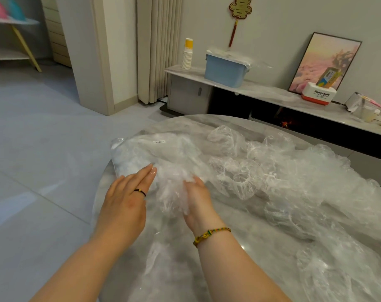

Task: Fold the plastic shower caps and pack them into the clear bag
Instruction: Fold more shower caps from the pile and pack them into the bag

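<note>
The clear bag [141,153] lies on the round marble table [239,225] at its left edge, with a small white label on top and packed caps inside. My left hand [128,199] lies flat with straight fingers on the bag's near end. My right hand [196,197] grips a bunched plastic shower cap [174,188] at the bag's mouth; its fingertips are hidden in the plastic. Several loose, crumpled shower caps [294,182] spread over the table's right half.
Behind the table runs a low marble TV cabinet [261,92] with a blue lidded box [225,67], a stack of paper cups [187,54], a framed picture [324,62] and a Panasonic box [318,95]. Grey tiled floor [37,149] lies to the left.
</note>
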The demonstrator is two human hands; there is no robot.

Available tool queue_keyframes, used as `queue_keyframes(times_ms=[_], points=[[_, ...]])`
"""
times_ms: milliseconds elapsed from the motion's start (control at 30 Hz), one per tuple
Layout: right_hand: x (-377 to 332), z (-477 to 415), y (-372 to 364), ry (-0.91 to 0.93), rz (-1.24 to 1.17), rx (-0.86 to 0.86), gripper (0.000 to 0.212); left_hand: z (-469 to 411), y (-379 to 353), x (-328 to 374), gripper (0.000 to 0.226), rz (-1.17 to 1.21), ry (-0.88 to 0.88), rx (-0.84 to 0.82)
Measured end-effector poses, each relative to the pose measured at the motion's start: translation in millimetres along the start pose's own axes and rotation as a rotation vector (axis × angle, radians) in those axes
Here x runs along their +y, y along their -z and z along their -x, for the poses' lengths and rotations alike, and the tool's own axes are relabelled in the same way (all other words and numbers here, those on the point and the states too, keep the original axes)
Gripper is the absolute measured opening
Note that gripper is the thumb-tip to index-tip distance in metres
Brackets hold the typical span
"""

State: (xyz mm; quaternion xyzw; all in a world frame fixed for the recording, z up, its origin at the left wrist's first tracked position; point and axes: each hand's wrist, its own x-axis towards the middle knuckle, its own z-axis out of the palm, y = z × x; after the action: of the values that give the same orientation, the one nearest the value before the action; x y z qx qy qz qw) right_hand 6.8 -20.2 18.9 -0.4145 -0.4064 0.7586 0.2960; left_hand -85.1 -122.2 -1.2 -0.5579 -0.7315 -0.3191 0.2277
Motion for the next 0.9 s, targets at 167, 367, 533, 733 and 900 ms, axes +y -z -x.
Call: queue_keyframes(times_ms=[167,367,533,733,900], points=[[-4.0,-30.3,-8.1,0.219,-0.037,0.198,0.034,-1.7,3.0,-0.9,0.080,0.106,0.043,0.003],[-18.6,-57.4,1.0,0.315,0.200,0.362,0.038,-2.1,4.9,1.9,0.084,0.120,0.050,-0.012],[-24.4,-77.8,-4.1,0.254,0.461,0.400,0.032,-2.8,0.3,0.0,0.087,0.121,0.051,-0.044],[-23.1,-97.4,-2.7,0.145,0.653,0.450,0.037,1.5,-11.5,-3.6,0.092,0.107,0.035,-0.115],[-17.5,-98.7,-14.5,0.180,0.641,0.484,0.034,-0.1,-18.3,-0.2,0.110,0.108,0.043,-0.114]])
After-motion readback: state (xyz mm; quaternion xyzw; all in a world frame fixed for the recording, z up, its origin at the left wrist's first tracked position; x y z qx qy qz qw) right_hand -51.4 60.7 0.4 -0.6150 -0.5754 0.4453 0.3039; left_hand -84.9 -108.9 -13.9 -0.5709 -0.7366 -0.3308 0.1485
